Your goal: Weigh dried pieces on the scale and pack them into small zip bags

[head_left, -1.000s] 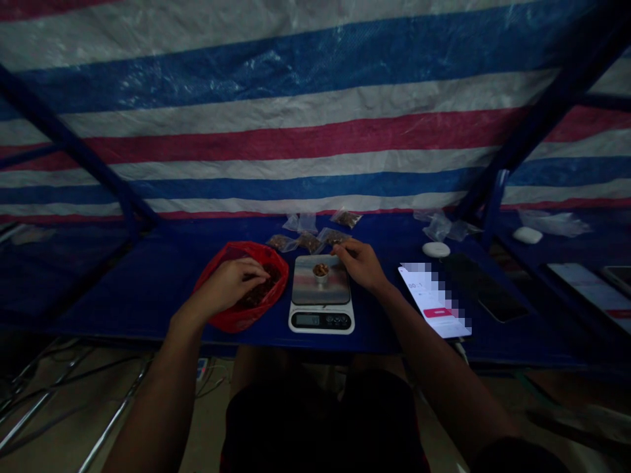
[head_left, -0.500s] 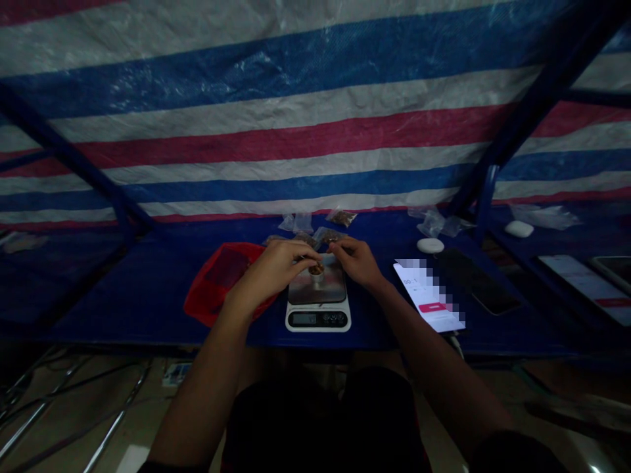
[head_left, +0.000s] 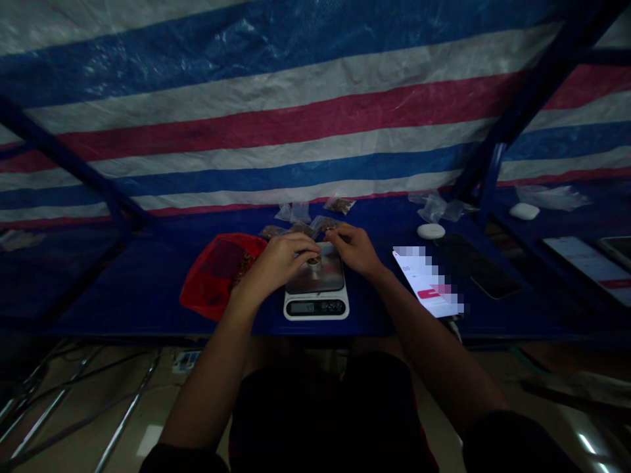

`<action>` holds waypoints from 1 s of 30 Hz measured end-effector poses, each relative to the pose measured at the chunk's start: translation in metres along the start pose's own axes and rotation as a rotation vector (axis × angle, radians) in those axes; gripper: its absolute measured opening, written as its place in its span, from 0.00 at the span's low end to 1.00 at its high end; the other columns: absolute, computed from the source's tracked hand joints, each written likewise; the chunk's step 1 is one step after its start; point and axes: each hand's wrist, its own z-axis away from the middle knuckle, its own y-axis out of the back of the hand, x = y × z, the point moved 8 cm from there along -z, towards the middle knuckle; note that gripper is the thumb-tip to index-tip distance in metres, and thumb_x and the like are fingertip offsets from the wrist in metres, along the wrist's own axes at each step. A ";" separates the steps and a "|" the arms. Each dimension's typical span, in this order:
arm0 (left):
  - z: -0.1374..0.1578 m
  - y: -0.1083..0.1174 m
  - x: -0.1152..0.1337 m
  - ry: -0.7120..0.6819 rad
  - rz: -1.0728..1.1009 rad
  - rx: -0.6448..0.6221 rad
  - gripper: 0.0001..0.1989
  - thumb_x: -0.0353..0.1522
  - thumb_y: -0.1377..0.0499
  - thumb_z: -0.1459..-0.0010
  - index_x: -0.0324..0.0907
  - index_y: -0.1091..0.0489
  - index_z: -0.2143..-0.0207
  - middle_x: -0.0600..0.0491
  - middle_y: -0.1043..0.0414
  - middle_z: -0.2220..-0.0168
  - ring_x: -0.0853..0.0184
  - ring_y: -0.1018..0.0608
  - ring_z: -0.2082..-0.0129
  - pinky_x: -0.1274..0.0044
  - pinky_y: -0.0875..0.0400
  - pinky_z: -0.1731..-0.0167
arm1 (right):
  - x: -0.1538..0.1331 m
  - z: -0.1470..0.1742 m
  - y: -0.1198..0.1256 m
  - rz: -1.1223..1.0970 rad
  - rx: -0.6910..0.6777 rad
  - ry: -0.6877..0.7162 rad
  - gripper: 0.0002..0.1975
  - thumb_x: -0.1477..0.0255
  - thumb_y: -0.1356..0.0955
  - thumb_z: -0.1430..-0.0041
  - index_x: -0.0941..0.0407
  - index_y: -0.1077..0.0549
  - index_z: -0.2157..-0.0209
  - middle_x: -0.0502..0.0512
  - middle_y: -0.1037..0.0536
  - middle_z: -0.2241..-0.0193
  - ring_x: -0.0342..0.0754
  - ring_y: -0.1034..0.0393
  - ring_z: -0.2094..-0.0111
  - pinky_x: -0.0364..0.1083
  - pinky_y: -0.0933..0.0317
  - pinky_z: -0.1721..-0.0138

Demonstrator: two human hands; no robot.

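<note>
Small cup [head_left: 314,265] on a kitchen scale [head_left: 316,308], two hands close about it.
Clock read from the sitter's side, scale as centre: left hand [head_left: 288,258] comes over the pan from nine, fingers narrowed at the cup's rim; I can't tell whether they pinch anything. Right hand [head_left: 355,247] at one o'clock, fingers curled near the pan's edge; can't make out its grip. Red bag [head_left: 202,272] of brown bits at nine, clear sachets [head_left: 341,205] around twelve, lit phone [head_left: 428,282] at three, all on the blue table [head_left: 123,282].
</note>
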 end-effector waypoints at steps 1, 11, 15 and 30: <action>0.001 0.000 0.000 -0.001 0.009 0.000 0.09 0.30 0.39 0.30 0.44 0.17 0.60 0.50 0.16 0.57 0.62 0.16 0.55 0.70 0.23 0.51 | 0.000 0.000 0.000 0.002 -0.002 0.002 0.17 0.63 0.31 0.34 0.55 0.21 0.75 0.51 0.22 0.74 0.48 0.28 0.69 0.48 0.39 0.63; 0.007 0.000 -0.005 0.040 0.105 0.054 0.09 0.30 0.38 0.31 0.44 0.16 0.57 0.48 0.16 0.55 0.60 0.16 0.54 0.68 0.21 0.50 | 0.001 0.000 0.000 0.022 -0.007 -0.004 0.18 0.62 0.31 0.33 0.55 0.21 0.75 0.52 0.22 0.74 0.48 0.29 0.69 0.48 0.39 0.63; 0.012 -0.002 -0.012 0.088 0.174 0.108 0.12 0.30 0.36 0.34 0.45 0.18 0.49 0.48 0.17 0.52 0.60 0.16 0.52 0.67 0.21 0.48 | 0.003 0.000 0.000 0.028 -0.008 -0.011 0.18 0.62 0.31 0.33 0.55 0.21 0.75 0.52 0.22 0.74 0.48 0.28 0.68 0.48 0.39 0.64; 0.024 -0.004 -0.022 0.165 0.233 0.236 0.12 0.33 0.39 0.32 0.44 0.20 0.49 0.47 0.17 0.51 0.60 0.16 0.51 0.68 0.19 0.50 | -0.014 0.009 -0.011 0.144 -0.305 0.134 0.06 0.77 0.29 0.42 0.56 0.18 0.66 0.55 0.19 0.66 0.51 0.26 0.61 0.50 0.36 0.54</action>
